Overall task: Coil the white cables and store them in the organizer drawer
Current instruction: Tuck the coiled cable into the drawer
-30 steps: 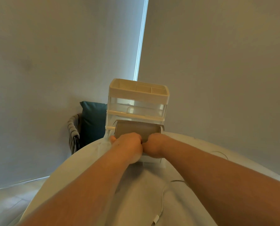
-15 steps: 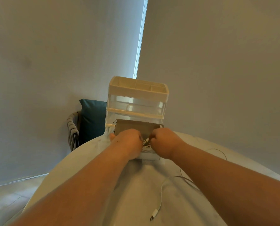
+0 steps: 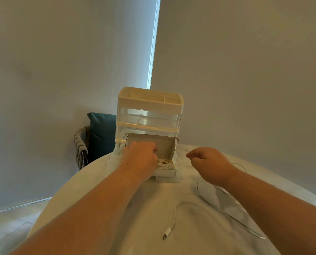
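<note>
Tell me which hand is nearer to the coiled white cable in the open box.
Left. The left hand is in the box, fingers curled against the coiled cable; the right hand hovers right of the box, clear of it.

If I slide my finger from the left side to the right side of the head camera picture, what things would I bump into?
woven chair → dark teal cushion → left hand → coiled white cable → right hand
</note>
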A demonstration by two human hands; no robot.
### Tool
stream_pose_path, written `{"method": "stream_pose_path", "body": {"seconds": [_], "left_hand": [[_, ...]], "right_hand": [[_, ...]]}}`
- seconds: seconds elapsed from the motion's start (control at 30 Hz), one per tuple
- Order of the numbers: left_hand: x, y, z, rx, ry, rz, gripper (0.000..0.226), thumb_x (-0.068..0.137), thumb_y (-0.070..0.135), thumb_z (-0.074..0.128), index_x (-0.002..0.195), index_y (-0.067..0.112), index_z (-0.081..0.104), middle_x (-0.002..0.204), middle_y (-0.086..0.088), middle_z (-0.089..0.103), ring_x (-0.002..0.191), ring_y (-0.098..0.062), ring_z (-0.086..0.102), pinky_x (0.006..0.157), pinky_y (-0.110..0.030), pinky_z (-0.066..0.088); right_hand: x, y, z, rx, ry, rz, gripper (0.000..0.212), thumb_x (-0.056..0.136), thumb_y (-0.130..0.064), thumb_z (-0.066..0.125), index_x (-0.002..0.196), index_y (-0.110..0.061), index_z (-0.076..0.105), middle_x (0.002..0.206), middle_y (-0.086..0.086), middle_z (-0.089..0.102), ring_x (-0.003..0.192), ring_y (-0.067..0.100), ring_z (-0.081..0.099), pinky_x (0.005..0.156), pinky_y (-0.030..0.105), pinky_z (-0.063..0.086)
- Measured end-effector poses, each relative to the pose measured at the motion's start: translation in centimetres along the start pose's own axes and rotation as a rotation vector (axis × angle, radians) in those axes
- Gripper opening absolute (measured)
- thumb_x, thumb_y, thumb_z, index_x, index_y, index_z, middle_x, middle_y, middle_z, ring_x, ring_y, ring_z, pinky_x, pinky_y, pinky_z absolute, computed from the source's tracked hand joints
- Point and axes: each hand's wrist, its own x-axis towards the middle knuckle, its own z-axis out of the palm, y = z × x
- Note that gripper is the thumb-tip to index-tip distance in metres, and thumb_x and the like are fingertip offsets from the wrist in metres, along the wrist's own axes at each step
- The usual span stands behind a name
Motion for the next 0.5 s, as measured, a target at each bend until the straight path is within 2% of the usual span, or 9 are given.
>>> {"method": "stream_pose_path", "body": {"seconds": [0.07,0.13,0.2,0.27,0.33,0.4,0.43,0.5], "left_hand": [[-0.4,0.3,0.3,0.082,-0.097,0.014,0.028,0.097,0.027,0.042,0.109,0.029,0.067,0.103,0.007,0.068,0.094,-0.014,0.059,0.093,-0.041,0.050],[-0.6,0.0,0.7,0.051,-0.156,0.003,0.026,0.098,0.027,0.043,0.109,0.028,0.067,0.101,0.006,0.067,0.090,-0.011,0.059,0.091,-0.037,0.052],[-0.2,-0.3,0.6,-0.051,-0.146,-0.040,0.025,0.099,0.019,0.048,0.116,0.026,0.064,0.111,0.005,0.064,0.094,-0.008,0.058,0.089,-0.027,0.050],[0.5,-0.7,-0.4,-0.121,-0.110,-0.100,0.035,0.095,0.006,0.055,0.126,0.023,0.059,0.126,-0.001,0.059,0.101,-0.010,0.055,0.085,-0.021,0.044],[0.7,-1.4,-1.7,-0.183,-0.024,-0.121,0.044,0.093,-0.003,0.055,0.130,0.021,0.058,0.133,-0.004,0.056,0.112,-0.017,0.056,0.088,-0.023,0.043],[0.2,-2.3,-2.5,-0.211,0.038,-0.132,0.043,0.095,-0.002,0.052,0.130,0.021,0.058,0.133,-0.003,0.057,0.117,-0.019,0.056,0.095,-0.027,0.045],[0.0,-2.5,-2.8,-0.178,0.024,-0.149,0.039,0.096,0.003,0.053,0.129,0.023,0.058,0.132,-0.002,0.059,0.115,-0.019,0.057,0.098,-0.031,0.047],[-0.2,-2.5,-3.1,0.011,-0.107,-0.170,0.032,0.099,0.019,0.052,0.128,0.030,0.058,0.131,-0.001,0.060,0.115,-0.020,0.056,0.104,-0.044,0.045]], "right_hand": [[-1.3,0.5,-0.5,0.045,0.033,0.005,0.036,0.094,-0.015,0.050,0.124,-0.023,0.067,0.124,-0.006,0.067,0.106,0.010,0.058,0.089,0.022,0.040],[-2.6,1.1,-0.7,0.078,0.070,-0.008,0.033,0.094,-0.015,0.051,0.120,-0.026,0.068,0.118,-0.010,0.067,0.100,0.006,0.059,0.080,0.016,0.042],[-3.7,1.7,-0.7,0.114,0.095,-0.001,0.030,0.095,-0.015,0.053,0.116,-0.029,0.069,0.112,-0.012,0.067,0.091,0.000,0.060,0.068,0.006,0.038],[-4.2,2.3,-0.2,0.136,0.100,0.002,0.029,0.095,-0.014,0.054,0.114,-0.030,0.069,0.112,-0.013,0.067,0.089,-0.005,0.059,0.065,0.005,0.038],[-4.4,2.2,0.3,0.119,0.087,-0.004,0.029,0.096,-0.014,0.054,0.116,-0.029,0.068,0.113,-0.013,0.066,0.094,-0.002,0.058,0.071,0.005,0.037],[-3.8,1.5,0.6,0.073,0.059,-0.022,0.029,0.097,-0.017,0.054,0.122,-0.028,0.066,0.115,-0.013,0.064,0.101,0.003,0.056,0.082,0.012,0.039],[-3.3,0.8,0.8,0.049,0.045,-0.038,0.029,0.098,-0.020,0.054,0.124,-0.028,0.065,0.118,-0.012,0.064,0.104,0.005,0.056,0.088,0.016,0.040],[-1.9,-0.8,1.3,0.010,0.012,-0.082,0.030,0.100,-0.023,0.053,0.127,-0.026,0.064,0.122,-0.009,0.063,0.106,0.008,0.056,0.093,0.021,0.041]]}}
